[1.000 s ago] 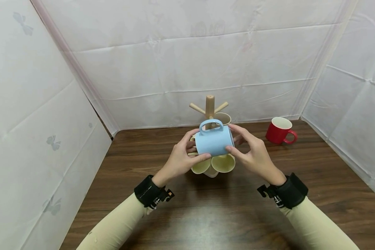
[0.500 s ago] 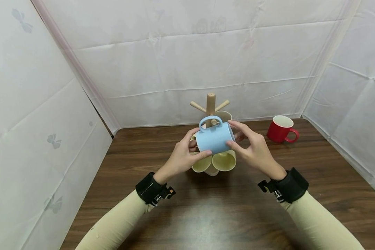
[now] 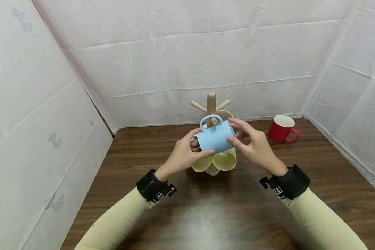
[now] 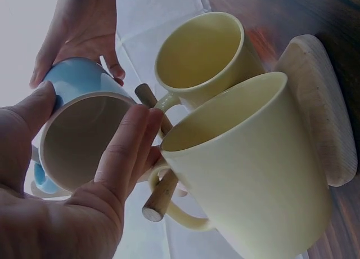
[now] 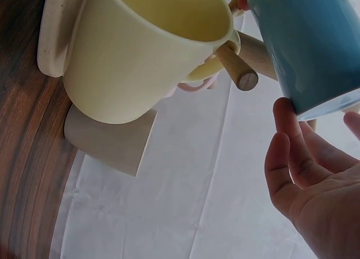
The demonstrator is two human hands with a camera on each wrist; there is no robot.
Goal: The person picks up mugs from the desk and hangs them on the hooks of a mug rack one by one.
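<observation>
Both hands hold a light blue mug (image 3: 216,136) on its side, handle upward, before a wooden mug tree (image 3: 211,100). My left hand (image 3: 182,154) grips one end between thumb and fingers. My right hand (image 3: 256,147) pinches the opposite end, with fingertips against its edge in the right wrist view. Through the handle loop the tip of a peg (image 3: 214,121) shows; I cannot tell whether it passes into the loop. Pale yellow mugs hang lower on the tree, one at front right (image 3: 225,160) and one at front left (image 3: 201,164), with handles over pegs in the left wrist view.
A red mug (image 3: 280,128) stands upright on the dark wooden table (image 3: 162,215), right of the tree. Behind the tree is a whitish mug (image 3: 225,114). Two bare upper pegs (image 3: 223,105) point outward. White sheeting (image 3: 162,66) encloses the back and sides.
The blue mug has tilted a little, its right end rising, and its handle has come up nearer the front peg. Both hands keep their hold. The head view has shifted slightly.
</observation>
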